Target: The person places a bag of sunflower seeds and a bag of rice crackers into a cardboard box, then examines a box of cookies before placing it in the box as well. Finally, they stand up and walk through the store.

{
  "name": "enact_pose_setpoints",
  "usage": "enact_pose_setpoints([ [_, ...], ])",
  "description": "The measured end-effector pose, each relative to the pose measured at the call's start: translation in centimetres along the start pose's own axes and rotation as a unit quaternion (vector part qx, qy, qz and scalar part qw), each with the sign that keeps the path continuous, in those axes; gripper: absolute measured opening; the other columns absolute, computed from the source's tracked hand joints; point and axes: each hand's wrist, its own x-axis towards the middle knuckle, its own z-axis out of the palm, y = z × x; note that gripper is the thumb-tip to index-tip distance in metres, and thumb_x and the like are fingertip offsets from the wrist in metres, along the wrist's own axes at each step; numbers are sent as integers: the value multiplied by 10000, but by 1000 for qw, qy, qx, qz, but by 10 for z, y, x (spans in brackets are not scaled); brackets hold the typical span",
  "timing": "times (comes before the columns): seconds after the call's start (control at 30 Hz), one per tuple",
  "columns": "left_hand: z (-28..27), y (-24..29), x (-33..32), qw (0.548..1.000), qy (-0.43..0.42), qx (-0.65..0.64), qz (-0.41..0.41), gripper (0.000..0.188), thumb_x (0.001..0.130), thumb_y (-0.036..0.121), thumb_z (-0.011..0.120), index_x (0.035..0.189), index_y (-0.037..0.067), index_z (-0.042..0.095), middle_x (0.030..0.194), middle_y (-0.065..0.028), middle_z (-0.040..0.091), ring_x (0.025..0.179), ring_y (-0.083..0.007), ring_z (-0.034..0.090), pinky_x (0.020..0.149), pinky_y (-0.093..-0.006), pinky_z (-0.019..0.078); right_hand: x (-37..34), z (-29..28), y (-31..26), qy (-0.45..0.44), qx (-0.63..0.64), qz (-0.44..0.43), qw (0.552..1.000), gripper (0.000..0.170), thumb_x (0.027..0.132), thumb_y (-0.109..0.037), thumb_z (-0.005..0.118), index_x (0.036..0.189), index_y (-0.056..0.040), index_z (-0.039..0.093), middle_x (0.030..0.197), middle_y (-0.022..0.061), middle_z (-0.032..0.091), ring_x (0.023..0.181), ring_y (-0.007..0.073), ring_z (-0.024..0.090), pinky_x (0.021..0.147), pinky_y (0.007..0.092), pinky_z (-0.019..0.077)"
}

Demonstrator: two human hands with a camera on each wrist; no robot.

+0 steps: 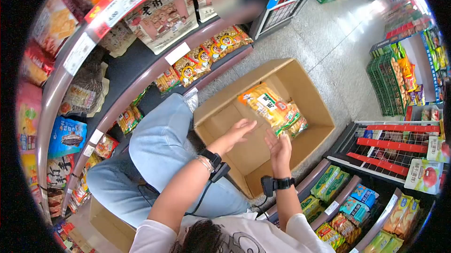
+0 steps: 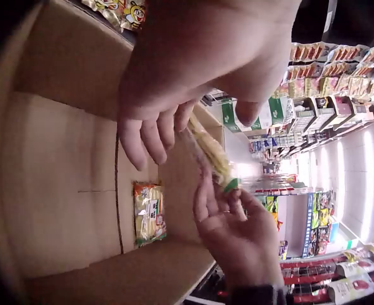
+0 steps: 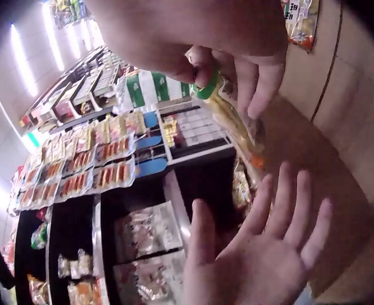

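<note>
A large open cardboard box (image 1: pixel 225 147) stands on the floor in front of the person's knees. Over it, the right hand (image 1: pixel 280 152) pinches the green-edged end of a yellow and orange snack packet (image 1: pixel 265 100) between thumb and fingers. In the right wrist view that packet (image 3: pixel 231 117) hangs tilted from the right hand (image 3: pixel 193 32). A similar packet (image 2: pixel 150 213) lies on the box bottom, partly covered by the held one in the head view. The left hand (image 1: pixel 237 133) is over the box, holding nothing, its fingers spread in the right wrist view.
Curved shelves of bagged snacks (image 1: pixel 199 62) run along the left, close to the knees. At the lower right stand shelves with small packets (image 1: pixel 329 182). A green crate (image 1: pixel 386 84) and wire racks (image 1: pixel 394 135) are on the right. Tiled floor (image 1: pixel 324 41) lies beyond the box.
</note>
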Motion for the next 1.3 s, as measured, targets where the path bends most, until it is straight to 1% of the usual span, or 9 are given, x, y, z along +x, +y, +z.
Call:
enact_pose_setpoints([
  [0.13, -16, 4, -12, 979, -25, -192, 69, 508, 884, 371, 613, 1275, 72, 488, 1216, -46, 569, 1119, -165, 538, 939, -349, 436, -46, 22, 12, -85, -50, -1, 995, 172, 947, -176, 485, 1045, -44, 537, 1120, 69, 590, 1046, 215, 574, 884, 380, 476],
  [0.27, -39, 17, -32, 931, -9, -344, 123, 363, 869, 157, 640, 1210, 88, 538, 1169, -26, 605, 1076, -154, 570, 932, -325, 456, -44, 15, 33, -218, -387, 50, 895, 297, 940, -253, 541, 1118, -16, 566, 1010, 88, 628, 920, 152, 600, 786, 296, 505],
  [0.37, -57, 15, -40, 921, 18, -342, 188, 375, 839, 96, 662, 1195, 75, 545, 1160, -34, 612, 1055, -167, 588, 912, -321, 473, -56, 65, -6, -90, -468, 98, 873, 312, 898, -277, 618, 1038, 0, 599, 891, 37, 615, 820, 87, 546, 688, 240, 465],
  [0.47, -64, 21, -62, 920, 28, -306, 244, 392, 837, 126, 672, 1205, 74, 546, 1151, -37, 619, 1043, -156, 597, 897, -322, 483, -21, 51, -7, -22, -413, -81, 907, 555, 866, -313, 661, 1243, 53, 480, 1130, 181, 585, 969, 171, 586, 774, 285, 493],
  [0.57, -72, 23, -74, 926, -1, -271, 264, 385, 829, 129, 685, 1186, 58, 559, 1127, -44, 631, 1025, -150, 605, 890, -313, 483, -13, 82, -25, -87, -427, -205, 877, 588, 871, -283, 658, 1287, 62, 427, 1221, 203, 544, 1019, 200, 584, 854, 299, 475],
  [0.77, -76, 24, -92, 953, -27, -213, 214, 372, 823, 137, 708, 1138, -4, 569, 1060, -92, 650, 922, -152, 643, 810, -284, 522, 5, 108, -25, -327, -298, 61, 895, 435, 877, -217, 655, 1237, -7, 531, 1136, 83, 621, 1010, 130, 586, 869, 284, 466],
  [0.87, -76, 30, -104, 953, -2, -195, 231, 413, 803, 185, 736, 1151, 23, 582, 1069, -82, 649, 946, -157, 633, 831, -302, 508, -6, 112, -18, -278, -280, 86, 915, 367, 874, -202, 659, 1191, -38, 576, 1086, 35, 644, 980, 88, 587, 827, 255, 475],
  [1.1, -83, 28, -101, 959, -3, -194, 207, 399, 800, 155, 737, 1145, 24, 585, 1054, -84, 650, 927, -151, 636, 814, -292, 514, -19, 119, -16, -280, -265, 78, 920, 342, 867, -139, 659, 1173, -17, 566, 1078, 52, 644, 941, 99, 604, 796, 236, 485],
  [1.3, -83, 18, -77, 931, 82, -167, 315, 464, 815, 210, 728, 1177, 0, 529, 1120, -118, 611, 963, -158, 612, 831, -279, 494, -18, 139, -5, -252, -300, -40, 919, 321, 860, -53, 642, 1154, 28, 541, 1051, 63, 649, 943, 107, 603, 814, 255, 484],
])
